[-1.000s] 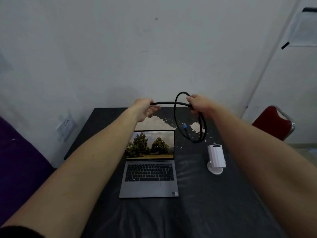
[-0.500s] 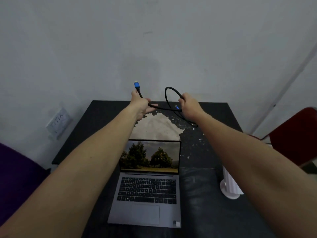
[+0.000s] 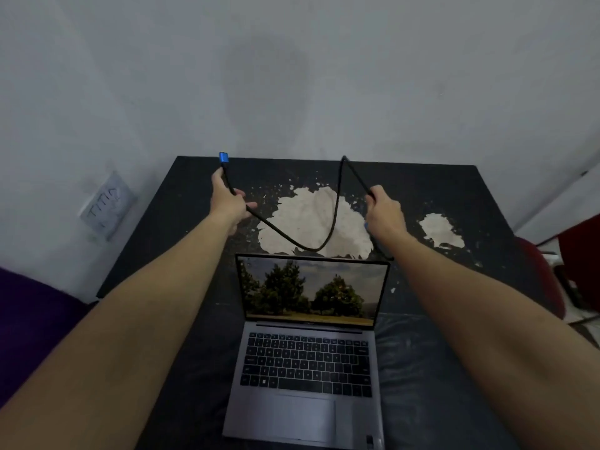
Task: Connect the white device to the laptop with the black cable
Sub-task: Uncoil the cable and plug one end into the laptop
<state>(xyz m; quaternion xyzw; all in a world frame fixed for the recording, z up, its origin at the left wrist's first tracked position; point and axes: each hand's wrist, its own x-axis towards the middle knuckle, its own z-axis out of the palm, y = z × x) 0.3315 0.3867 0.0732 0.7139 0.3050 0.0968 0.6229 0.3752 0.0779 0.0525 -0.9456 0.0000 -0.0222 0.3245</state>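
An open grey laptop (image 3: pixel 308 362) with trees on its screen sits on the black table (image 3: pixel 454 196) in front of me. Both my hands hold the black cable (image 3: pixel 331 222) above the table's far half. My left hand (image 3: pixel 227 203) grips it near one end, and a blue plug (image 3: pixel 223 157) sticks up above the fingers. My right hand (image 3: pixel 384 214) grips the other part. Between them the cable sags in a loop over the laptop's lid and peaks near the right hand. The white device is hidden behind my right forearm.
The tabletop has large patches of peeled white surface (image 3: pixel 311 219) behind the laptop. A white wall socket (image 3: pixel 107 206) is on the left wall. A red chair (image 3: pixel 571 254) stands at the table's right; a purple seat (image 3: pixel 29 319) lies at left.
My hands have moved apart and the tight coil has opened into a wide hanging loop. The view has tilted down and nearer to the laptop. The white device has gone behind my right arm.
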